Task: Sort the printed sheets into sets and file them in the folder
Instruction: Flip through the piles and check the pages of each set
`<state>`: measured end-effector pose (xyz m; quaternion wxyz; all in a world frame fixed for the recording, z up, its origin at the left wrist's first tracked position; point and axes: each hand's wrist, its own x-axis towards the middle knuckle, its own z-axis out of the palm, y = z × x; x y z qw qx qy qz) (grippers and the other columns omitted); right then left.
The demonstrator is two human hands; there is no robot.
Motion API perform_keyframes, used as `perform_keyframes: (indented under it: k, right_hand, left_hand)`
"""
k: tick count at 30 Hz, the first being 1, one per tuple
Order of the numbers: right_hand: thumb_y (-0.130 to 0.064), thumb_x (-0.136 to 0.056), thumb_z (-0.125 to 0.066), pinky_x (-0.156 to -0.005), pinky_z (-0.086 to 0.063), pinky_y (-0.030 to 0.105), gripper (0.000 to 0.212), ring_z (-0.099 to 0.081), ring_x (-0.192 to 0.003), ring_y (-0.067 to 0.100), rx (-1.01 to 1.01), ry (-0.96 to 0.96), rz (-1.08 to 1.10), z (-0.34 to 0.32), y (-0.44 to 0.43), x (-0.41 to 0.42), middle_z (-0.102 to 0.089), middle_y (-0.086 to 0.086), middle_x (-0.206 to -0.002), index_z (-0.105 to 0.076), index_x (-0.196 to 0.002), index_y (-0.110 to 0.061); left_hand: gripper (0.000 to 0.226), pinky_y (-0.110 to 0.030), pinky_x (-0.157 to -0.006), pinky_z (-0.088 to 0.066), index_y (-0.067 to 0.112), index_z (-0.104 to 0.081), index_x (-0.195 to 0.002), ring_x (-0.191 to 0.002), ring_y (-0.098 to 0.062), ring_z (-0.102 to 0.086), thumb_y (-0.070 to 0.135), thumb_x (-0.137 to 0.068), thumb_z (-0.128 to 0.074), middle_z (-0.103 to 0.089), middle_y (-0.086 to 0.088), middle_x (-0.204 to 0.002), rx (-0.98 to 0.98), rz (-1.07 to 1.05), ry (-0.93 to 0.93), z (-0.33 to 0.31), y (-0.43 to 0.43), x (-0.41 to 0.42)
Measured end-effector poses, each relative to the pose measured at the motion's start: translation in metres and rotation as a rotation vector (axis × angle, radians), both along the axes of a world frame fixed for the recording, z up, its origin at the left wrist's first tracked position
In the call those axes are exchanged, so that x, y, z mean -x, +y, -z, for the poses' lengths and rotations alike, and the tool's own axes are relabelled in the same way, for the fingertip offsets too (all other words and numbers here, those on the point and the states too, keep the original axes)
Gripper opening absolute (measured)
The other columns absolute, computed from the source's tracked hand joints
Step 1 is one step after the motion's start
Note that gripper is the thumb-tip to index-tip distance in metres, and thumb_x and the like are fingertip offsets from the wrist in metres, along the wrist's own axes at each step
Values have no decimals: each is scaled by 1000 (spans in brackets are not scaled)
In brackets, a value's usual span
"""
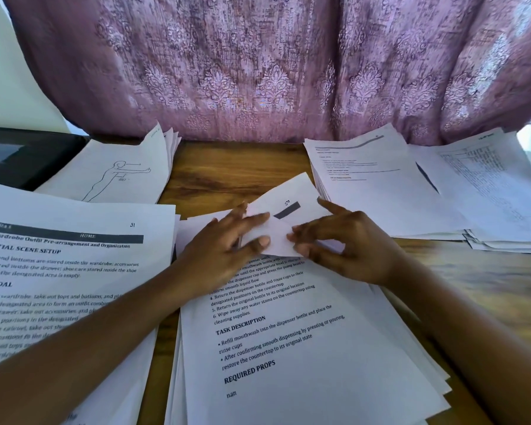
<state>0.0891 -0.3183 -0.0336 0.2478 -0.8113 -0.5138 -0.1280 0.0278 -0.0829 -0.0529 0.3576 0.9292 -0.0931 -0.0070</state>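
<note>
Both hands are on the top sheet (292, 191) of the centre stack (288, 394), whose far end is curled back toward the person with "59" showing. The left grip (227, 243) pinches the curl between thumb and fingers, while the right grip (347, 246) nips its edge with thumb and curled fingers, forefinger stretched out. On the desk (233, 167), a left stack (59, 271) and right stack (380, 191) flank them, and the black folder (43, 161) lies at the far left.

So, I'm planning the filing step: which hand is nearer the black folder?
Left. The left hand grips the sheet, down and right of the folder at the far left; the right hand grips the same sheet, farther right.
</note>
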Motion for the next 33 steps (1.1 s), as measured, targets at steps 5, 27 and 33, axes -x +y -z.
perform_keyframes:
  k: [5, 27, 33]
  right_hand:
    - [-32, -85, -68, -91, -44, 31, 31, -59, -103, 18, -272, -5, 510, -6, 3, 0, -68, 0, -112, -68, -112, -16]
    - [-30, -80, -75, -60, -51, 19, 16, -64, -61, 6, -276, 357, 265, -15, -3, 2, -67, -9, -66, -74, -78, -14]
    - [-51, -72, -69, -68, -45, 11, 58, -59, -70, -5, 295, 671, 270, -33, -6, 9, -61, -18, -103, -56, -126, -34]
  left_hand:
    - [59, -29, -117, -2, 51, -27, -142, -147, -8, -11, 65, -86, -42, -4, 12, -160, -76, 3, 0, 5, 2, -3]
    - [42, -35, -119, -19, 61, -36, -123, -143, -13, -27, 70, -82, -45, -9, 15, -160, -32, -15, 25, -2, 2, 0]
    - [52, -33, -115, -22, 64, -37, -118, -144, -8, -20, 84, -70, -32, -12, 20, -158, 51, -33, -1, -2, 0, -1]
